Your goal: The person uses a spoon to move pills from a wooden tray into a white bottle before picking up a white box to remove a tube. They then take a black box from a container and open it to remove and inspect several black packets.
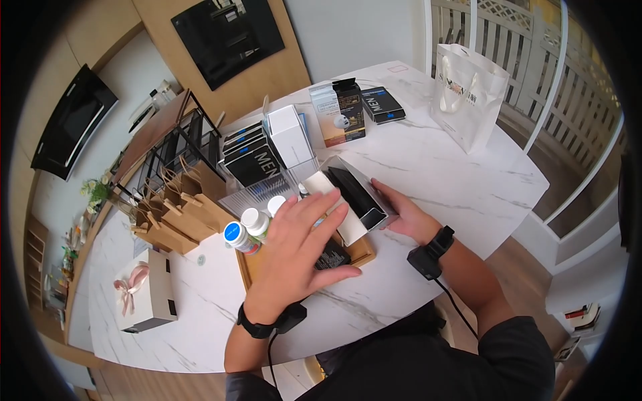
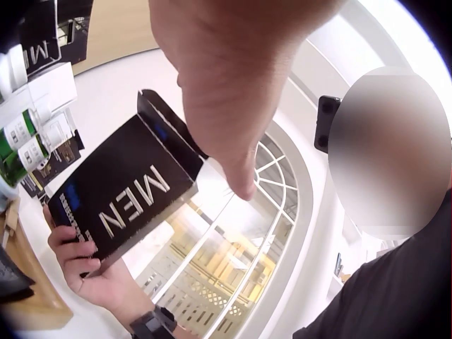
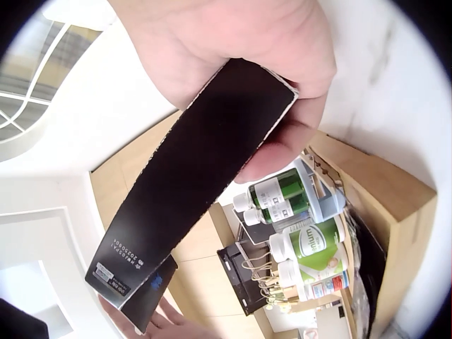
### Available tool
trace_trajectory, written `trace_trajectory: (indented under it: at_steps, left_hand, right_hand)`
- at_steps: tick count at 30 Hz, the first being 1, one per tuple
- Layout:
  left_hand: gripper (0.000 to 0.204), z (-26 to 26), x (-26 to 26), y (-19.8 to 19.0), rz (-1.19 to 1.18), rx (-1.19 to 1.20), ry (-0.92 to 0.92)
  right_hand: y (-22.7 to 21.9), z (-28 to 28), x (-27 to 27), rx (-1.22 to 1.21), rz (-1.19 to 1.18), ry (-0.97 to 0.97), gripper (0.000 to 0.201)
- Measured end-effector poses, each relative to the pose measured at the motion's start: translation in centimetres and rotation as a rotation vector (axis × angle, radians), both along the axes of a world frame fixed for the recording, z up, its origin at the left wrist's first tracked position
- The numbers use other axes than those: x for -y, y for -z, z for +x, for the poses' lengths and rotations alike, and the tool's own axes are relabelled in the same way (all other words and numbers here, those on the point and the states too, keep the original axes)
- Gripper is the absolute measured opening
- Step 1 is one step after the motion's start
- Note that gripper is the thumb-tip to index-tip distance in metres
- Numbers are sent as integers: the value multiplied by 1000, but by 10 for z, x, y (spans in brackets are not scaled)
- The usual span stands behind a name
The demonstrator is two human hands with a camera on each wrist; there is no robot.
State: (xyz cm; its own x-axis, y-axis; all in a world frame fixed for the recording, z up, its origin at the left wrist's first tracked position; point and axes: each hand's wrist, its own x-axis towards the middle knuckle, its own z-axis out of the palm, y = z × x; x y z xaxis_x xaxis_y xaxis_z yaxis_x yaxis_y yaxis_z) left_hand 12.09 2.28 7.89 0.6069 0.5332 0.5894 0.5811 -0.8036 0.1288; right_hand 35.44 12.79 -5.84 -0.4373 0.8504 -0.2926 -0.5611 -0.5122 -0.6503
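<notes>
My right hand (image 1: 408, 214) grips a black "MEN" box (image 2: 127, 183), its fingers wrapped round one end in the right wrist view. The box is tilted above a wooden tray (image 1: 365, 254), with an end flap (image 2: 169, 131) standing out. My left hand (image 1: 294, 234) is spread with straight fingers by the box's opened end, overlapping its pale flap in the head view. Below that hand, the tray holds a blue-lidded bottle (image 1: 235, 234), a white-capped bottle (image 1: 254, 220) and a black packet (image 1: 332, 257). Green bottles (image 3: 279, 198) show in the right wrist view.
Behind the tray stand several black "MEN" boxes (image 1: 251, 164), a white box (image 1: 287, 134) and a printed carton (image 1: 338, 113). Another black box (image 1: 383, 105) lies farther back. Brown paper bags (image 1: 177, 207) and a ribboned box (image 1: 146, 291) are at left, a white bag (image 1: 468, 97) at right.
</notes>
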Motion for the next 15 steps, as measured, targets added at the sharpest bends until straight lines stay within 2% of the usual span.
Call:
trace_trajectory:
  at_steps: [3,4,5,7,8,9,11,13,15]
  left_hand:
    - [47,-22,5,-11,-171,-58,-55]
    - [34,-22,1,-8,-215,18,-84]
    - [34,-22,2,-6,-229,12,-85]
    - [45,-21,8,0,-537,-129,-335]
    - [56,-30,8,19,-536,-271,-395]
    - [56,-28,4,26,-544,-272,-398]
    - [67,-16,-6,37,-649,-534,-522]
    - [70,-15,-11,51,-702,-591,-525]
    - [70,-12,-12,55,-656,-611,-543]
  right_hand:
    - [-2,0,-2,-93,-100,84,31]
    - [0,4,-3,-98,-49,96,30]
    - [3,9,-3,-103,0,107,30]
    - [8,16,-6,-163,79,68,27]
    - [8,17,-6,-136,71,88,27]
    - [6,17,-6,-107,66,107,26]
    - [7,16,-9,-77,44,117,26]
    - [8,15,-11,-47,31,128,26]
    - [11,15,-14,-53,23,109,25]
